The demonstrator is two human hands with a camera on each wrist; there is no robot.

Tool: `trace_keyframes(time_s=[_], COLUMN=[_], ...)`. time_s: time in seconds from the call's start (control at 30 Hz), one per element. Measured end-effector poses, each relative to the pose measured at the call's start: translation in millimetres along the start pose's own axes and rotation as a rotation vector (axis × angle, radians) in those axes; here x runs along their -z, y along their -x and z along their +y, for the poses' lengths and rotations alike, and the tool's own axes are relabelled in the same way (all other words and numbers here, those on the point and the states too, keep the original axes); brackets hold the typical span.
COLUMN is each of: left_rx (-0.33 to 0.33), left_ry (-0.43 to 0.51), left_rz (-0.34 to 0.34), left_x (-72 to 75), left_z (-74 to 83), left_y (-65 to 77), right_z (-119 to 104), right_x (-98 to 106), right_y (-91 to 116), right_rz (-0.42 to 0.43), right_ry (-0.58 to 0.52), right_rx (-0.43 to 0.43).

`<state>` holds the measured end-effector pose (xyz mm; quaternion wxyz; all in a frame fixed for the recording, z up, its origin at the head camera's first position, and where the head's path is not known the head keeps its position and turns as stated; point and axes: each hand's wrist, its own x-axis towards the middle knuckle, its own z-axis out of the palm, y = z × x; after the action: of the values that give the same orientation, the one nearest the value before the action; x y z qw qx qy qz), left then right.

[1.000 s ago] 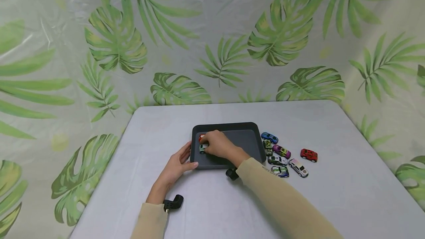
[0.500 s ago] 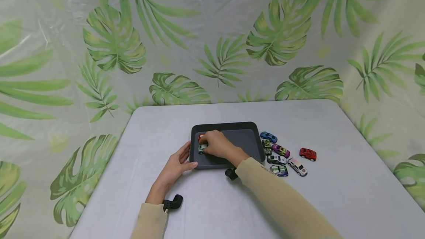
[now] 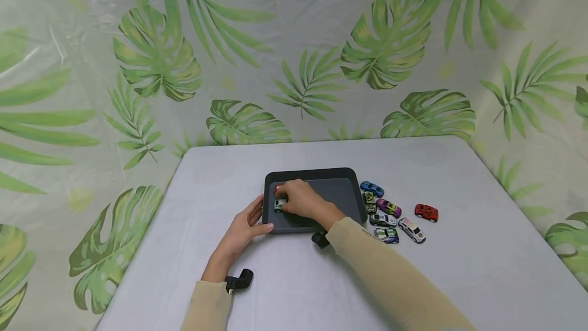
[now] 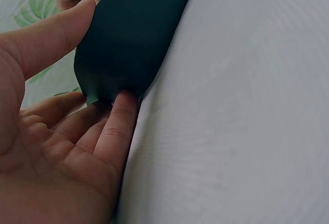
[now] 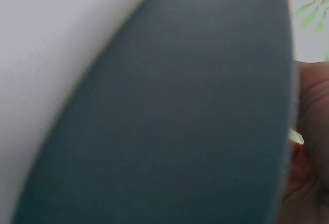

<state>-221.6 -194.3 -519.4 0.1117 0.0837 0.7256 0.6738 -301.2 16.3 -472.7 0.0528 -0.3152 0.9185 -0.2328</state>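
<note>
A dark grey rectangular tray (image 3: 340,193) lies on the table. My left hand (image 3: 241,230) holds its near left corner; in the left wrist view the thumb is at the top rim and the fingers (image 4: 117,126) touch the outer wall. Reaching over the near side, my right hand (image 3: 302,201) pinches a small pale green toy car (image 3: 277,206) low inside the tray's left end. Just behind it, a red toy car (image 3: 276,188) shows partly, the rest covered by that hand. The tray's wall (image 5: 180,106) fills most of the right wrist view and hides the fingertips.
Right of the tray several toy cars stand close together, among them a blue one (image 3: 372,188), a purple one (image 3: 388,207) and a white one (image 3: 411,230). A red car (image 3: 426,212) sits farther right. Behind the white table (image 3: 220,167) hangs a leaf-print sheet (image 3: 317,29).
</note>
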Motion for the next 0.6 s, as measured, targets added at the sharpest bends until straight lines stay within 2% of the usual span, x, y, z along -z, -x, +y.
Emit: trace_keyframes(time_s=[0.43,0.6], left_rx=[0.014,0.032], left_ry=[-0.012,-0.013], left_rz=[0.012,0.018], left_x=[1.1,0.1], left_z=[1.1,-0.7], left_y=[-0.7,-1.1], right_z=[2.4,5.9], right_x=[31.5,44.2], right_y=[12.3,23.7], right_rz=[0.049,0.081], right_ry=[-0.083,-0.071], right_rx=[-0.035,-0.043])
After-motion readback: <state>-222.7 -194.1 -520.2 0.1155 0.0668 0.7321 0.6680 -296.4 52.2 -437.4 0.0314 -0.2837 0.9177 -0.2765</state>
